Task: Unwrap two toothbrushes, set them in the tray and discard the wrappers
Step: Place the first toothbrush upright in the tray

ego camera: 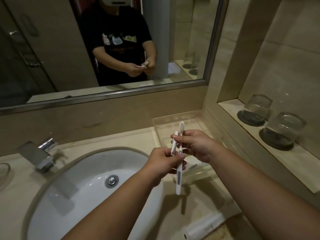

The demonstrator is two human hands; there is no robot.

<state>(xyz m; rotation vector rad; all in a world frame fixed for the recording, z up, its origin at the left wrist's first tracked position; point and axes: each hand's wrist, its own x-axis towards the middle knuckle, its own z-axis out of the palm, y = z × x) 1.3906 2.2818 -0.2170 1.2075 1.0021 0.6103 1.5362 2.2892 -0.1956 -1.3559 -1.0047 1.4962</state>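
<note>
A white toothbrush (178,181) with a grey grip stands almost upright over the counter, bristles up, bare of wrapping. My left hand (161,164) pinches its handle near the middle. My right hand (196,144) holds a small white tube-shaped piece (174,144) right beside the brush's neck; whether it is wrapper or toothpaste I cannot tell. A clear tray (174,117) sits on the counter just behind both hands. A long white packet (204,226) lies on the counter near the front edge, below my right forearm.
A white sink (83,170) with a chrome faucet (40,154) lies to the left. Two upturned glasses (284,129) on dark coasters stand in the wall niche at right. A mirror (103,49) spans the wall behind.
</note>
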